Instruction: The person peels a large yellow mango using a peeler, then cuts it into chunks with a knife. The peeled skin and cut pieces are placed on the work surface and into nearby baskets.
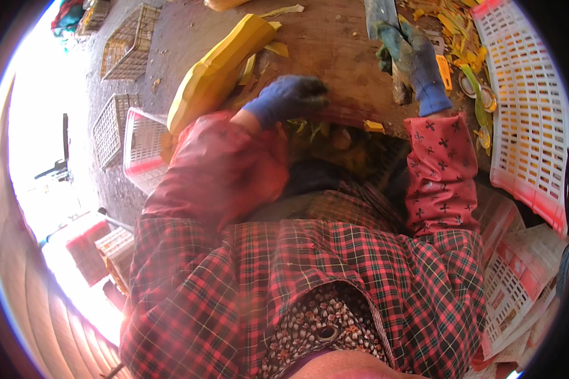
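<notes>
My right hand [410, 59], in a blue and green work glove, grips a large knife [380, 14] by its worn handle, the wide blade pointing away from me over the wooden table [332, 52]. My left hand [291, 99], in a blue glove, hovers over the table's near edge with its fingers curled; whether it holds anything is not clear. A long peeled yellow squash [218, 66] lies to the left of it, with strips of peel [277, 48] beside its far end. An orange-handled peeler [444, 72] rests just right of my right hand.
A white and red plastic crate [526, 94] stands at the right, near heaped orange peelings [464, 38]. Round metal lids or tins [487, 98] lie by it. More crates [130, 42] stand on the floor at the left, and others [517, 284] are stacked at the lower right.
</notes>
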The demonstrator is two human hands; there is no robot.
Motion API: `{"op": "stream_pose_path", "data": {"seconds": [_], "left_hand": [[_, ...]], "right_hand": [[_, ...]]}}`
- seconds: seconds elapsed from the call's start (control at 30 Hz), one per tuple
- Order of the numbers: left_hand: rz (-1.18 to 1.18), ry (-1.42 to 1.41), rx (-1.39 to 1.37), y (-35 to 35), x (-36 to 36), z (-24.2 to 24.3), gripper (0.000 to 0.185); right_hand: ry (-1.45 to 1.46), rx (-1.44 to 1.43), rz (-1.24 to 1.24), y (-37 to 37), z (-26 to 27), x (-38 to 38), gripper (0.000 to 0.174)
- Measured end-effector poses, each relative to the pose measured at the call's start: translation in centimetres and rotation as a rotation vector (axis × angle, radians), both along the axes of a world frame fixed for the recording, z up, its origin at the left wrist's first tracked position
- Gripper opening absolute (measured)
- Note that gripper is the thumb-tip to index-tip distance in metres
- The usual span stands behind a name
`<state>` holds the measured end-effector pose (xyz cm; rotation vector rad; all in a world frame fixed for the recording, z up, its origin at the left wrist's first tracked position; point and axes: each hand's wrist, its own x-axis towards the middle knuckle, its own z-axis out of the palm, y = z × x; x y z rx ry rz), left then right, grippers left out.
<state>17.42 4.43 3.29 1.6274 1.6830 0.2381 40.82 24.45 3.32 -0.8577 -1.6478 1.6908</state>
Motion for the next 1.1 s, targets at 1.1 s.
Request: {"op": "stream_pose_path", "data": {"seconds": [1.1], "left_hand": [[0.430, -0.194, 0.053, -5.2, -25.2, 3.0, 0.094]], "right_hand": [[-0.429, -0.103, 0.157, -5.6, 3.1, -3.9, 0.034]]}}
